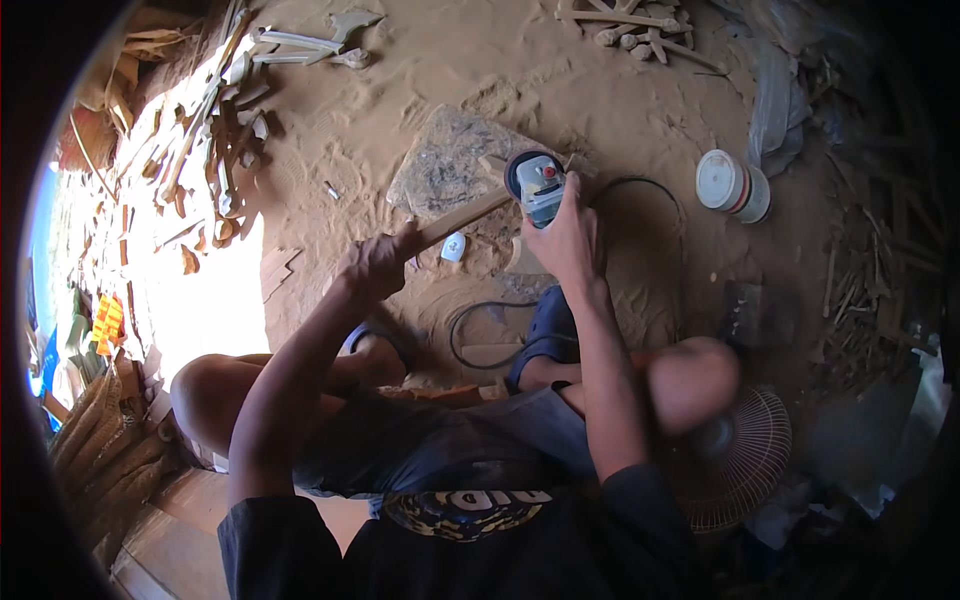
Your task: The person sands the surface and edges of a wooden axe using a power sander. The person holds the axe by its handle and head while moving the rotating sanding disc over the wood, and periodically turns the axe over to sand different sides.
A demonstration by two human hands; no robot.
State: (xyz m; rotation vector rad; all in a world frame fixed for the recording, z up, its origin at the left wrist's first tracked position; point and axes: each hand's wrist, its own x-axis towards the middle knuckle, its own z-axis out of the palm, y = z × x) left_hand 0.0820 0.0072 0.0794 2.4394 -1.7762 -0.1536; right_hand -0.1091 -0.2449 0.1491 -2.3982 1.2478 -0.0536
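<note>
My left hand (380,265) is closed round the near end of a long, flat tan strip (465,217); whether it is wood or bone I cannot tell. The strip slants up and right toward a grey stone slab (440,165) lying on the sandy ground. In my right hand (572,240) is an angle grinder (541,200), its body light with a red button and its round dark disc at the far end. The disc is at the strip's far end, though the exact contact is hidden. A small white piece (453,247) lies below the strip.
Bone-like pieces (310,45) are heaped at the far left, more (640,30) at the far right. A white tub (722,180) lies at right. A dark cable (655,183) curves across the sand. My sandalled feet (545,335) are close; a round fan (745,460) stands by my right knee.
</note>
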